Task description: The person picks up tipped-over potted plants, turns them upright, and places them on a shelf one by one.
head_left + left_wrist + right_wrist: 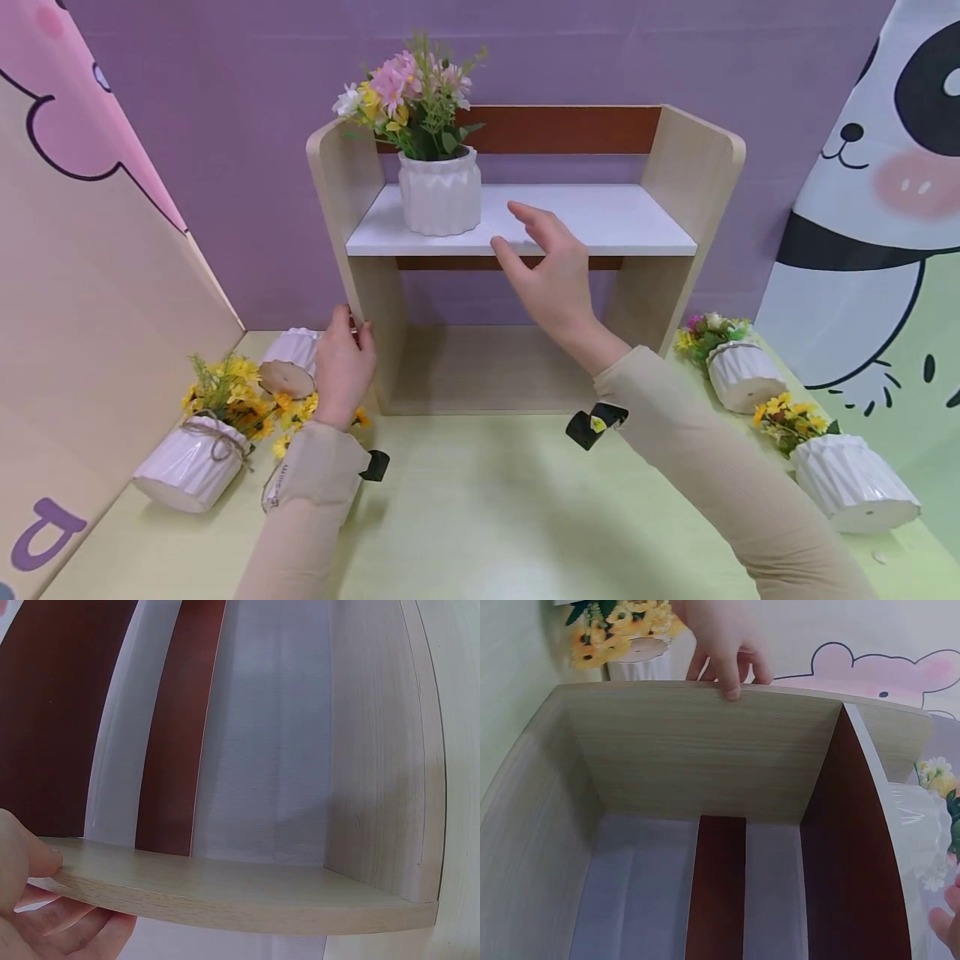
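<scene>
A small wooden shelf [525, 218] with a white middle board stands against the purple backdrop. My left hand [345, 367] pinches the front edge of its left side panel [225, 900], thumb on the inner face and fingers behind. On the white board, toward the left, a ribbed white flowerpot [440, 193] stands upright with pink, yellow and white flowers [397, 87]. My right hand [553, 271] is held in front of the board, right of the pot, its fingers spread and apart from the pot. Only its fingertips show at the right edge of the right wrist view.
Left of the shelf, white pots [191, 462] with yellow flowers lie on their sides on the table [480, 517]. To the right lie a pot with mixed flowers [742, 375] and another with yellow flowers [855, 483]. Cartoon-printed panels [862, 192] flank the table.
</scene>
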Available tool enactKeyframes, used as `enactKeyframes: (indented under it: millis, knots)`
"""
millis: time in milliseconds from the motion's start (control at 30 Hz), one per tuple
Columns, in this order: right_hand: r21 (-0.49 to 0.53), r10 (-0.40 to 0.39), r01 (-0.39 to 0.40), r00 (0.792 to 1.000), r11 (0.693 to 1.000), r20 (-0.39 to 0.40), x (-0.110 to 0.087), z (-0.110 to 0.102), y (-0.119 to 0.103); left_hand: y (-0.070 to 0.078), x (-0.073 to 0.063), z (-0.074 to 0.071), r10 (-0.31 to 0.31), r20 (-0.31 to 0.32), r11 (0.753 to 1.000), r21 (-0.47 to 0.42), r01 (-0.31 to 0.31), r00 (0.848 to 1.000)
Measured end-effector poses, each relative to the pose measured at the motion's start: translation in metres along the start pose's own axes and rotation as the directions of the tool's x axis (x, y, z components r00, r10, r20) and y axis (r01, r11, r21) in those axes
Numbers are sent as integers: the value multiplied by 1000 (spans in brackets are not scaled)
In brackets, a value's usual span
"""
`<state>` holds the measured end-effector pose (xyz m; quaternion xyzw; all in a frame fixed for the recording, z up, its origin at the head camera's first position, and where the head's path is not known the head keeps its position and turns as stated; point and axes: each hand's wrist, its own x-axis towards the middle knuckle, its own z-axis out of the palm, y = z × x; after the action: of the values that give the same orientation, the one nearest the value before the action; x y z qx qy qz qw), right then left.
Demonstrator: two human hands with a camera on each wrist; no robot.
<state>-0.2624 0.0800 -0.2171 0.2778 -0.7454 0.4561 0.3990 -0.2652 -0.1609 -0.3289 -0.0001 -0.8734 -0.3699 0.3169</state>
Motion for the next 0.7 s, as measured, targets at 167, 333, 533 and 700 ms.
enactKeyframes:
  millis: [167,333,533,700]
  knots:
    - [-26,13,-12,1000,1000,21,-9,-14,4,0,0,-1,0,5,1000,-2,0,1000]
    - [-54,-4,5,1000,999,16,-20,-26,9,0,0,-1,-5,10,1000,0,5,1000]
    - [-61,-23,23,1000,998,0,-30,-41,14,0,-1,-2,-8,12,1000,-4,8,1000]
    - [-73,-18,18,1000,997,3,-39,-53,20,0,0,-2,-15,25,1000,-8,15,1000]
